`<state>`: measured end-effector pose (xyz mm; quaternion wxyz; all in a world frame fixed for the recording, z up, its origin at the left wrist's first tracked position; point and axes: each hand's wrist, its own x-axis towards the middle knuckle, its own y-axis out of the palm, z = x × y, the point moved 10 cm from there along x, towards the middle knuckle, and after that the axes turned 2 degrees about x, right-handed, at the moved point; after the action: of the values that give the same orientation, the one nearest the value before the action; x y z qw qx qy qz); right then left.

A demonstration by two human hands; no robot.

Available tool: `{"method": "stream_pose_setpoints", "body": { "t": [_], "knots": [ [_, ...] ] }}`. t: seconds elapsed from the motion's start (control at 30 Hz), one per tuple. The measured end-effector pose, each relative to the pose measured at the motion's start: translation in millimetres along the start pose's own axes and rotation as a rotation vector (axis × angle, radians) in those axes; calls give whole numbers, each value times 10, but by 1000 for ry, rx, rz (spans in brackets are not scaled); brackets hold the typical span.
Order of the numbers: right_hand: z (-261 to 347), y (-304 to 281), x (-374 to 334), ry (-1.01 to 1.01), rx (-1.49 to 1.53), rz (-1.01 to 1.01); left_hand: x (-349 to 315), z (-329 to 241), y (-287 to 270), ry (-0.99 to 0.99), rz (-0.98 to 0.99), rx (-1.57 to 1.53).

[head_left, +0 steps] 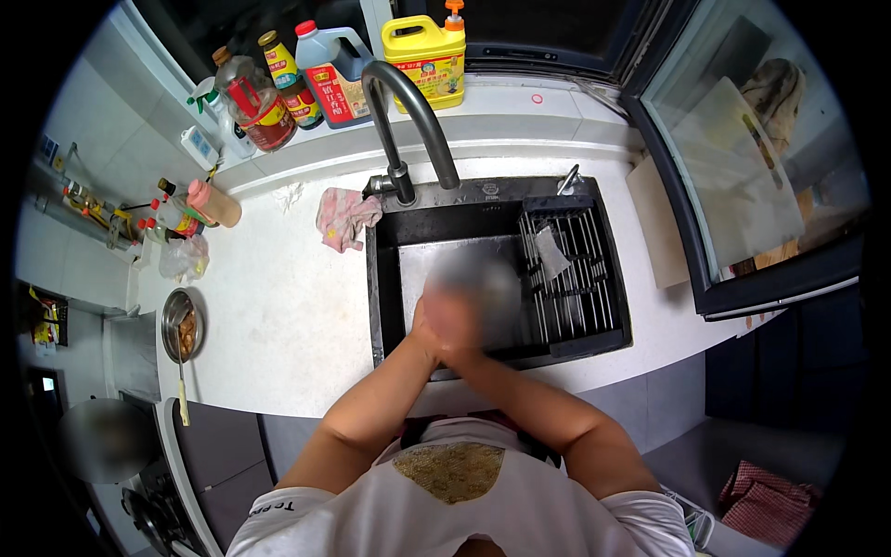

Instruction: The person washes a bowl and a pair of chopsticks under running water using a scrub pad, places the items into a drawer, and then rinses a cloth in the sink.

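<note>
My two hands are together over the near part of the dark sink (379,278). My left hand (424,327) lies against my right hand (457,325). A round blur covers the fingers, so I cannot see how they are bent or whether anything is between them. Above the far edge of the sink arches a dark grey faucet (408,97), its spout end beyond my hands. Just right of my hands, a black drying rack (580,269) spans the sink's right side with a small whitish piece (551,253) lying on it.
A pink cloth (347,219) lies left of the faucet. On the sill stand a yellow jug (427,65), a blue-grey jug (336,79) and sauce bottles. A metal bowl (183,325) with food and a utensil sits far left. An open window (742,167) juts in at right.
</note>
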<state>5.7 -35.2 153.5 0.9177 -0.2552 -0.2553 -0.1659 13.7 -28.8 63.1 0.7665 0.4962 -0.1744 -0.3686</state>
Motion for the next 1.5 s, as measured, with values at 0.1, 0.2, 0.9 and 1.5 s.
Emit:
{"method": "stream_pose_setpoints", "body": {
  "t": [0.1, 0.2, 0.9, 1.5],
  "knots": [
    [-1000, 499, -308, 413, -288, 209, -5, -282, -201, 178, -177, 261],
    [-1188, 763, -623, 250, -343, 324, -30, -592, -401, 345, -361, 522],
    [-1653, 354, -259, 196, -377, 543, -586, -937, -72, 518, -683, 688],
    [-1317, 167, -321, 909, 442, 610, -553, -453, -568, 253, -786, 743]
  ]
}}
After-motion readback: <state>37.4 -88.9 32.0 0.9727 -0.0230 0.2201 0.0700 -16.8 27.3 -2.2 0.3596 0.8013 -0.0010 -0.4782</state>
